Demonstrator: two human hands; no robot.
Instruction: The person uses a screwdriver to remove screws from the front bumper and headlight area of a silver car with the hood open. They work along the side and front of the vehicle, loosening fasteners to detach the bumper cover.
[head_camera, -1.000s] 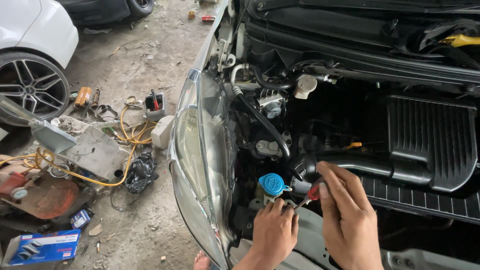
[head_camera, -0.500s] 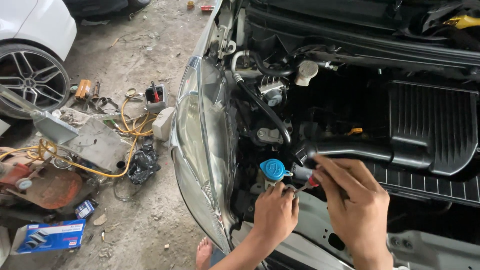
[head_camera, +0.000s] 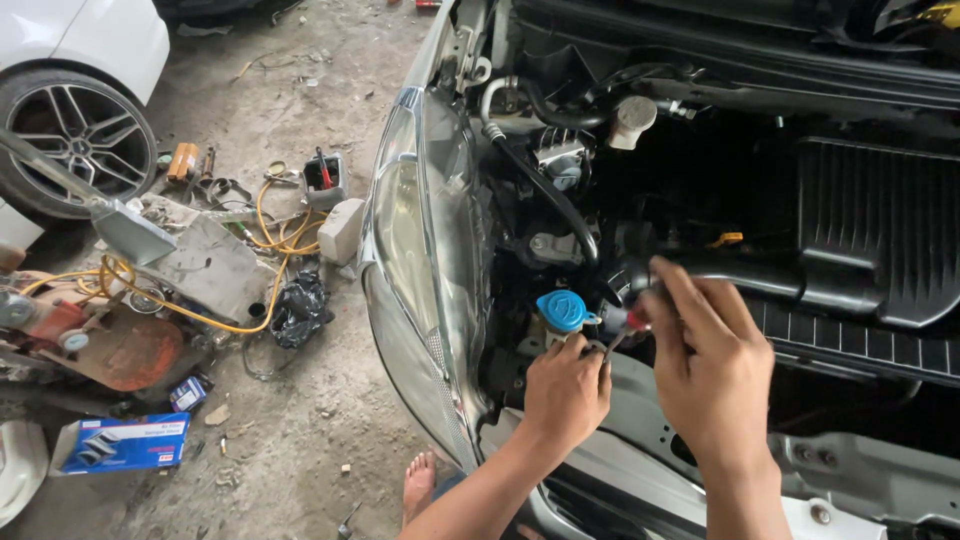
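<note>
Now both hands at the front corner of an open engine bay.
Right hand (head_camera: 712, 375) closed round a red-handled screwdriver (head_camera: 628, 322), tip angled down-left toward the left hand (head_camera: 566, 393), which is curled at the shaft's lower end; what it pinches is hidden. Blue reservoir cap (head_camera: 562, 310) just above the left knuckles, black intake hose (head_camera: 745, 272) behind, headlight (head_camera: 420, 260) to the left.

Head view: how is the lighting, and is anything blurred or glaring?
Head view: soft, even daylight on the ground, no hard shadows; the engine bay is dark in its recesses; the headlight shows a mild sheen; both the left hand and right hand look sharp, with no obvious motion blur.
</note>
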